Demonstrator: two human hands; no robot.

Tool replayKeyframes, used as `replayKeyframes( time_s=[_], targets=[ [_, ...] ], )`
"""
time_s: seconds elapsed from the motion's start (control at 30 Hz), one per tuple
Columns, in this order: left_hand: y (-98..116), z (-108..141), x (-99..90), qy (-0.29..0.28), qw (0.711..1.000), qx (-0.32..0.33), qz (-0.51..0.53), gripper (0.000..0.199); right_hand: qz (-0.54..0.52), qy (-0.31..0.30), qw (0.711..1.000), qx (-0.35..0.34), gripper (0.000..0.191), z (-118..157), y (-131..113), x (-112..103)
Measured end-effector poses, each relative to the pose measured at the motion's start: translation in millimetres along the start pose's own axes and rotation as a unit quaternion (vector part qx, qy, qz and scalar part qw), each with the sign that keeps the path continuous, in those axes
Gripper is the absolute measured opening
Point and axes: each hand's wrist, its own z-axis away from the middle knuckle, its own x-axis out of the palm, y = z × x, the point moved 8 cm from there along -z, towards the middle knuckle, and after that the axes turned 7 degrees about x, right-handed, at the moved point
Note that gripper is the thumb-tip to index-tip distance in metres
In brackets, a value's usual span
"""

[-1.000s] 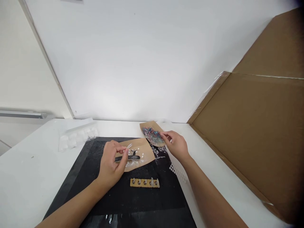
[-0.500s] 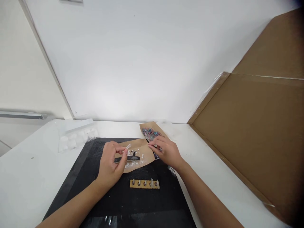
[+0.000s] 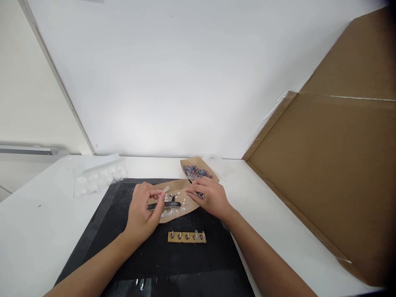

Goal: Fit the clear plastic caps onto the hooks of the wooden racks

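Note:
My left hand (image 3: 144,208) pinches a small clear nail tip (image 3: 166,189) between thumb and fingertips, above the brown paper (image 3: 188,208). My right hand (image 3: 212,197) is closed in a pinch over the paper's right side; what its fingertips hold is too small to make out. A black-and-white patterned piece (image 3: 199,194) shows under its fingers. On the paper lie a dark nail file (image 3: 173,204) and several small white bits (image 3: 168,212). Nearer to me is a yellow strip (image 3: 187,241) with several upright posts; clear pieces stand at its right end.
A black mat (image 3: 173,264) covers the white table's (image 3: 27,222) middle. Behind my right hand is a brown paper tray (image 3: 213,172) of colourful small pieces (image 3: 196,172). Clear plastic packaging (image 3: 99,179) lies at the back left. A large cardboard panel (image 3: 334,165) stands at right.
My right hand has moved slightly left, closer to the nail tip in my left hand. My left hand keeps its pinch. The whole view has shifted a little.

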Motion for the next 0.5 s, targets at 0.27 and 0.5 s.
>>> replayKeyframes(
  time_s=[0.27,0.5],
  targets=[
    [4,0,4.1,-0.023,0.999,0.019,0.035,0.007,-0.177,0.025,0.983,0.027,0.020,0,-9,-9],
    [17,2,6.9,-0.043,0.996,0.054,0.062,0.010,-0.360,-0.025,0.931,0.060,0.022,2,-42,3]
  ],
)
